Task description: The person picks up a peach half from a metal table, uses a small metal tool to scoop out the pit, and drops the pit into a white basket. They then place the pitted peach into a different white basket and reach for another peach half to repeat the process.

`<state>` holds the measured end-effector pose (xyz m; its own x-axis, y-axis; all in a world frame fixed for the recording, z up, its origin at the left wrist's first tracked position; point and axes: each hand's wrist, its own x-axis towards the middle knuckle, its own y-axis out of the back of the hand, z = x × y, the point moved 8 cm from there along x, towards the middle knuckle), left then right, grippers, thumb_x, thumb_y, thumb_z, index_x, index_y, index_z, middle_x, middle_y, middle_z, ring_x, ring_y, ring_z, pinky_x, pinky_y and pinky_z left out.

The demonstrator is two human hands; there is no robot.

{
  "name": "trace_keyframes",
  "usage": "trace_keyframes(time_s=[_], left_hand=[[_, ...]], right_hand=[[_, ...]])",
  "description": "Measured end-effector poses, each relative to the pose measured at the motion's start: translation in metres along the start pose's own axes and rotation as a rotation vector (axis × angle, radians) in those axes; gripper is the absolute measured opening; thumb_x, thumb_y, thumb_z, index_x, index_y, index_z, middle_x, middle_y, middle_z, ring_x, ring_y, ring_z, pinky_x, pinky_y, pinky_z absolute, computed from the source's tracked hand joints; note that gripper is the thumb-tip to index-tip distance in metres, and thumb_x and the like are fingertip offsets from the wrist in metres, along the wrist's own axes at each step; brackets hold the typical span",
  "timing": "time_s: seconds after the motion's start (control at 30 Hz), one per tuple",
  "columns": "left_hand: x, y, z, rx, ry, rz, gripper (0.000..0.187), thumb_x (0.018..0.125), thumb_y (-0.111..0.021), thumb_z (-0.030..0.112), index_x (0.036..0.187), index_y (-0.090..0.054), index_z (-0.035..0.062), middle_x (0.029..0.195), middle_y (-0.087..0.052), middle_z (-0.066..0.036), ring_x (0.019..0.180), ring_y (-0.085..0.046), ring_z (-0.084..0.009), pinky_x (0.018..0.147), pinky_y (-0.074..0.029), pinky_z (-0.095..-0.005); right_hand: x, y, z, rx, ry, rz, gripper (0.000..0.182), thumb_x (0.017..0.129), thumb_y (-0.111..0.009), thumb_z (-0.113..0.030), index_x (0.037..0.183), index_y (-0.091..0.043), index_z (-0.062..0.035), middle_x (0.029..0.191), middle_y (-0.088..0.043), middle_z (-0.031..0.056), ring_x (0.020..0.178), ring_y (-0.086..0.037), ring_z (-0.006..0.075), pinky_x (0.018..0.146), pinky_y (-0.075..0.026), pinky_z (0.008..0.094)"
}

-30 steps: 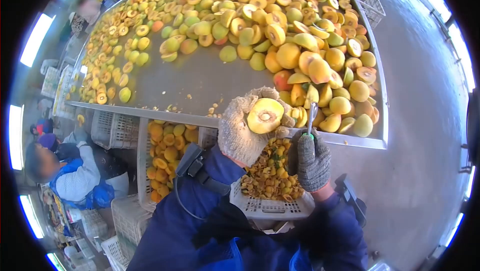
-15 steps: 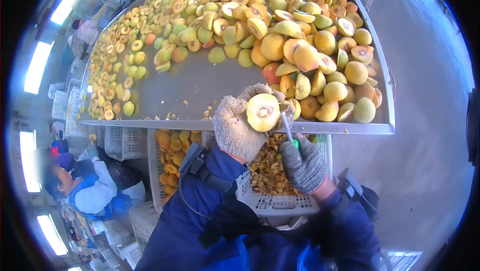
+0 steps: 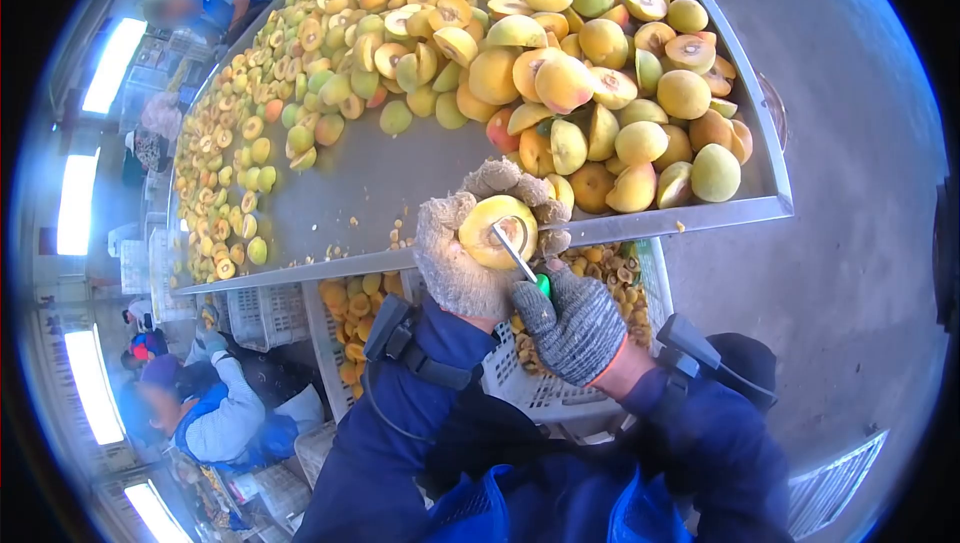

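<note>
In my gloved left hand [image 3: 455, 261] sits a halved yellow peach [image 3: 476, 239], cut face up, with the fingers curled round it. My right hand [image 3: 582, 331], in a grey knitted glove, grips a pitting tool [image 3: 517, 256] with a green handle and a curved metal end. That metal end rests at the stone area in the middle of the cut face. Both hands are over the near rim of the metal table [image 3: 400, 168].
Many peach halves [image 3: 560, 48] are heaped on the table. Below its edge stand a crate [image 3: 560, 395] of small brown-yellow pieces and another holding peach halves [image 3: 352, 323]. A person in a blue vest [image 3: 225, 418] is at the left.
The metal end of the tool has moved from beside the peach half onto its cut face. Both hands have shifted slightly left, and the view has turned a little.
</note>
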<state>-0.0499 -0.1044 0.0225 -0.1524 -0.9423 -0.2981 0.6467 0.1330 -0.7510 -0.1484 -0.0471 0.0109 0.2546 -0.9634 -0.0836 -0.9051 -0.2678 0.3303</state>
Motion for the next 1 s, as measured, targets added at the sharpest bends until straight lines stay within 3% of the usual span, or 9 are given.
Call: trace_keyframes(time_s=[0.03, 0.1, 0.23, 0.5, 0.73, 0.83, 0.9, 0.97, 1.0], left_hand=[[0.0, 0.001, -0.001, -0.023, 0.003, 0.01, 0.047, 0.089, -0.048, 0.041, 0.116, -0.061, 0.0046, 0.102, -0.065, -0.018, 0.09, -0.065, -0.0383, 0.075, -0.061, -0.0493], [-0.001, 0.003, -0.002, -0.041, -0.003, 0.01, 0.047, 0.089, -0.048, 0.041, 0.115, -0.061, 0.0043, 0.101, -0.064, -0.019, 0.088, -0.065, -0.0379, 0.075, -0.06, -0.0489], [-0.002, 0.01, 0.0, -0.006, -0.021, -0.019, 0.046, 0.09, -0.046, 0.042, 0.109, -0.062, 0.0041, 0.098, -0.064, -0.02, 0.082, -0.065, -0.0367, 0.071, -0.059, -0.046], [-0.007, 0.017, 0.0, -0.003, 0.025, -0.016, 0.047, 0.092, -0.043, 0.046, 0.103, -0.06, 0.0035, 0.094, -0.064, -0.017, 0.075, -0.065, -0.0332, 0.062, -0.055, -0.0423], [-0.01, 0.015, 0.003, 0.03, 0.053, 0.015, 0.047, 0.096, -0.039, 0.047, 0.106, -0.057, 0.0053, 0.092, -0.065, -0.017, 0.069, -0.063, -0.0326, 0.055, -0.053, -0.0393], [-0.012, 0.016, 0.005, 0.133, 0.01, 0.07, 0.049, 0.096, -0.04, 0.049, 0.106, -0.058, 0.0047, 0.091, -0.065, -0.018, 0.067, -0.063, -0.0327, 0.051, -0.052, -0.0382], [-0.012, 0.004, 0.008, 0.093, 0.043, 0.003, 0.049, 0.095, -0.041, 0.047, 0.103, -0.059, 0.0027, 0.087, -0.064, -0.017, 0.066, -0.063, -0.0298, 0.052, -0.053, -0.0367], [-0.012, -0.001, 0.008, 0.055, 0.073, -0.055, 0.049, 0.095, -0.041, 0.046, 0.1, -0.06, 0.0007, 0.084, -0.064, -0.017, 0.064, -0.063, -0.0268, 0.053, -0.054, -0.0353], [-0.011, 0.001, 0.009, 0.113, 0.07, -0.056, 0.049, 0.095, -0.041, 0.045, 0.1, -0.06, 0.0006, 0.083, -0.064, -0.017, 0.063, -0.062, -0.0262, 0.052, -0.053, -0.0351]], right_hand=[[0.001, -0.002, 0.002, 0.0, 0.0, -0.001, 0.025, 0.097, -0.059, -0.022, 0.099, -0.063, 0.0027, 0.079, -0.064, 0.0247, 0.071, -0.063, 0.0441, 0.06, -0.049, 0.0476], [0.001, -0.007, 0.003, -0.02, 0.062, 0.014, 0.048, 0.096, -0.058, -0.04, 0.102, -0.059, 0.0076, 0.07, -0.061, 0.0274, 0.067, -0.063, 0.0458, 0.058, -0.049, 0.0511], [0.002, -0.016, 0.01, 0.037, 0.021, 0.006, 0.047, 0.096, -0.057, -0.039, 0.101, -0.058, 0.0077, 0.07, -0.061, 0.027, 0.068, -0.062, 0.0461, 0.059, -0.049, 0.0521], [0.008, -0.027, 0.003, 0.134, 0.004, -0.243, 0.031, 0.099, -0.052, -0.031, 0.097, -0.066, -0.0034, 0.072, -0.062, 0.0254, 0.071, -0.061, 0.0458, 0.061, -0.047, 0.0527], [0.009, -0.032, 0.003, 0.136, -0.025, -0.34, 0.024, 0.097, -0.057, -0.026, 0.104, -0.067, -0.0051, 0.071, -0.061, 0.0237, 0.067, -0.061, 0.0428, 0.058, -0.047, 0.0509], [0.007, -0.033, 0.004, 0.178, 0.102, -0.356, 0.02, 0.093, -0.06, -0.022, 0.104, -0.067, -0.0066, 0.071, -0.061, 0.021, 0.063, -0.061, 0.039, 0.054, -0.047, 0.0482], [-0.001, -0.043, 0.013, 0.587, -0.063, -0.53, 0.015, 0.093, -0.059, -0.019, 0.101, -0.067, -0.0086, 0.072, -0.061, 0.0186, 0.06, -0.061, 0.0358, 0.052, -0.046, 0.0459], [-0.005, -0.043, 0.004, 0.53, -0.025, -0.565, 0.016, 0.092, -0.056, -0.013, 0.104, -0.064, -0.0067, 0.073, -0.06, 0.0182, 0.059, -0.059, 0.0362, 0.052, -0.046, 0.0456], [-0.001, -0.031, -0.009, 0.242, 0.283, -0.375, 0.019, 0.091, -0.055, -0.012, 0.106, -0.064, -0.006, 0.075, -0.061, 0.0187, 0.06, -0.06, 0.0365, 0.052, -0.046, 0.0452]])
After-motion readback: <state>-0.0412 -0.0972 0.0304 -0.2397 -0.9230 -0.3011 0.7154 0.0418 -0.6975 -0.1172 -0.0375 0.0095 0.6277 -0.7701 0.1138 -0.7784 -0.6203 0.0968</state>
